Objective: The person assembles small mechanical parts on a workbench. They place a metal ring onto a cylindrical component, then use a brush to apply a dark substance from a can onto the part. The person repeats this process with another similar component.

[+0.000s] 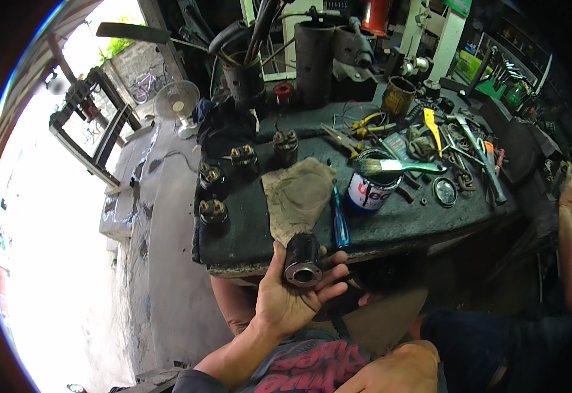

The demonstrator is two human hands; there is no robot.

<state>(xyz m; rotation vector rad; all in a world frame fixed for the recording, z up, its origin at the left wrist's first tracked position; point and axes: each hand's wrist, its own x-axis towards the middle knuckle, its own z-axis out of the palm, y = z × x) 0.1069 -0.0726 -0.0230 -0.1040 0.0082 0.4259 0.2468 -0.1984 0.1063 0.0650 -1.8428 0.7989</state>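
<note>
My left hand [286, 298] is palm up just below the front edge of the workbench [246, 242]. It cradles a short black cylindrical housing [302, 261] whose open round end faces me. My right hand [394, 370] lies low at the bottom of the picture over my lap, back side up. Its fingers are hidden, and nothing shows in it. A dirty beige rag [299, 193] lies on the bench just beyond the housing, with a blue-handled screwdriver [340, 219] beside it.
Several small black cylinders with copper terminals [212, 211] stand at the bench's left end. A paint can [369, 190] has a brush [397, 166] across its top. Pliers, wrenches and other tools [469, 157] clutter the right side. Another person's hand [569, 193] is at the far right. A fan [176, 101] stands behind the bench.
</note>
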